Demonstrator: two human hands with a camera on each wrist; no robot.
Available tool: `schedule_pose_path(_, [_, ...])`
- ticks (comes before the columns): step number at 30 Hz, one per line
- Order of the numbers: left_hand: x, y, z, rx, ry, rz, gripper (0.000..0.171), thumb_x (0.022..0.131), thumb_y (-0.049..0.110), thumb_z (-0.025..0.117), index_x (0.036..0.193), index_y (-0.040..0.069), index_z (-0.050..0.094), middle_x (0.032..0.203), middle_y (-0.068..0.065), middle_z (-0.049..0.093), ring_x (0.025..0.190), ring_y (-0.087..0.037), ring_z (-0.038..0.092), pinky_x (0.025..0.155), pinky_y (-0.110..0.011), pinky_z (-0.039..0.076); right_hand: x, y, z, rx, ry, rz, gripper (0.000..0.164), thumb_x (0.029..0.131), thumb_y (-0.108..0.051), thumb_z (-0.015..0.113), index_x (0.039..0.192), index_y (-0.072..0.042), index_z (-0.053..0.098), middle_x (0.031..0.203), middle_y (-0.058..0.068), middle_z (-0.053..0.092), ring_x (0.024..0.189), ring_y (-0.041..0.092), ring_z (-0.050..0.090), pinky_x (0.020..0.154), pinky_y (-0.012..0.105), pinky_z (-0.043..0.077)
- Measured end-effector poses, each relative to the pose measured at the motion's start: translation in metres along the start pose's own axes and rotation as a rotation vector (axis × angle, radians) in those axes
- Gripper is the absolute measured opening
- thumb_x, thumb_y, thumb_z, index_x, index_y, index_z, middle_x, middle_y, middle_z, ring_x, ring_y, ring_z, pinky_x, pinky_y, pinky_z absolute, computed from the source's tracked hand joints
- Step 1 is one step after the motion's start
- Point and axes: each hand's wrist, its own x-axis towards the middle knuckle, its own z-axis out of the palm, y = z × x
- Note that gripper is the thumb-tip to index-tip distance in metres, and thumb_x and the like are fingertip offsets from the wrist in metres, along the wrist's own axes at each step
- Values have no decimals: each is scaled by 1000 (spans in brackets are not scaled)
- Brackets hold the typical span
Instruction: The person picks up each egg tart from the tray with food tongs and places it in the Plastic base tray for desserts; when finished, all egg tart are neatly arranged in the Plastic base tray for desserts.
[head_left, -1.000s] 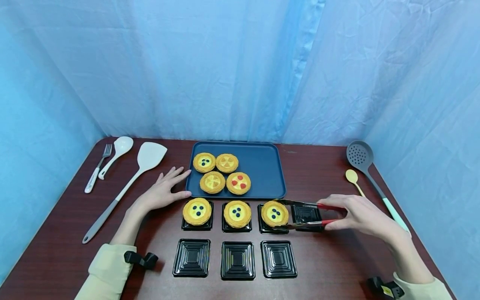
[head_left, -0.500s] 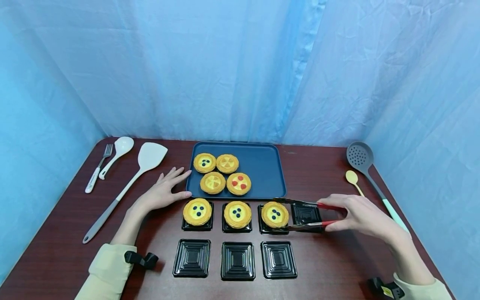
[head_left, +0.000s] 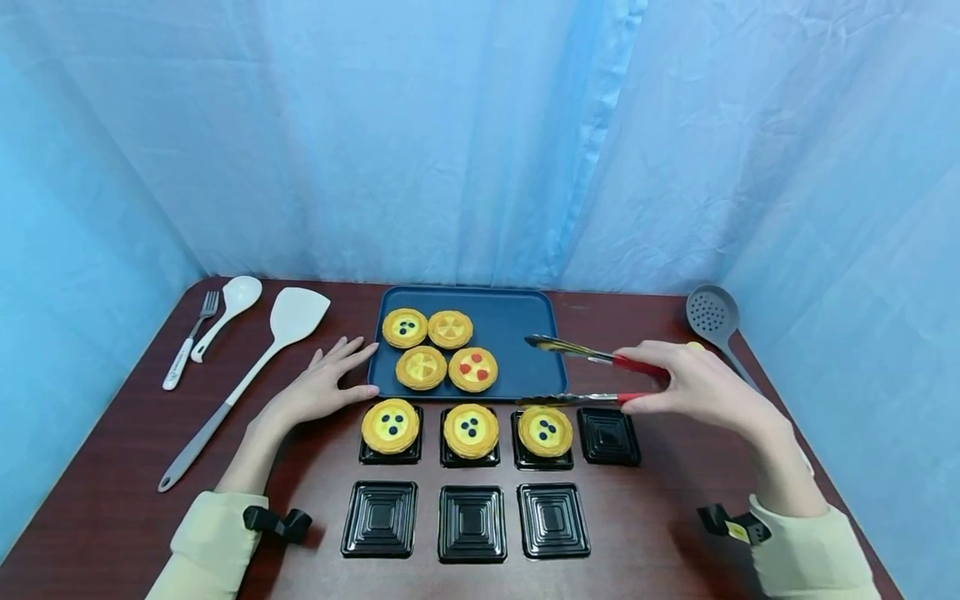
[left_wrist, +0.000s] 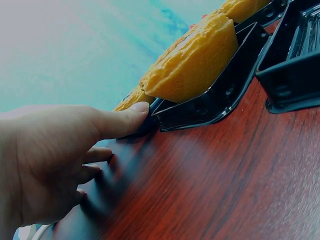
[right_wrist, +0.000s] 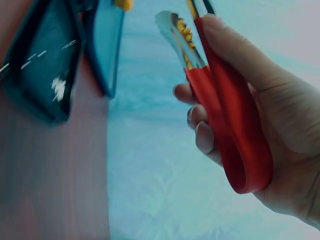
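My right hand (head_left: 701, 387) grips red-handled metal tongs (right_wrist: 237, 115). The tongs' arms stand spread with nothing between them, over the right part of the blue tray (head_left: 525, 333) and its front edge. Beneath the nearer arm, a tart with blue dots (head_left: 545, 432) sits on a black square plastic tray (head_left: 542, 463). With fingers spread, my left hand (head_left: 311, 392) rests at the blue tray's left edge; in the left wrist view its thumb (left_wrist: 122, 120) touches the edge. Several tarts lie on the blue tray, among them one with red pieces (head_left: 473, 370).
Two more blue-dotted tarts (head_left: 391, 426) sit on black trays in the same row. Bare black trays (head_left: 472, 523) stand in front, another (head_left: 610, 436) to the right. A white spatula (head_left: 296, 317), spoon (head_left: 240, 296) and fork (head_left: 187, 342) lie left; a grey skimmer (head_left: 712, 312) lies right.
My right hand has lifted the tongs off the third blue-dotted tart and moved them back and left, towards the blue tray. That tart stays on its black tray. My left hand keeps its place.
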Motion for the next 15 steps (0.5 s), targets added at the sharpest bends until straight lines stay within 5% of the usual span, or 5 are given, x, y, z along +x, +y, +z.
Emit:
schedule_pose_path(9, [-3,-2,-1,-5,6,3,80,98,45,68,163,13,33,170,-25,21,159,-49,6,124,-72,0,51,-29,12,2,-6,2,69,81,-49,86,139,-19,66,132,4,71,115,24,69,95,50,58])
schedule_pose_path(15, [-3,-1,-2,-14,7,12,80,98,46,68,163,13,33,170,-25,21,159,-49,6,124,-73,0,67,-38,21,14,-51,25,72,80,-50,86,141,-18,65,131,1,73,115,23,70,96,51,57])
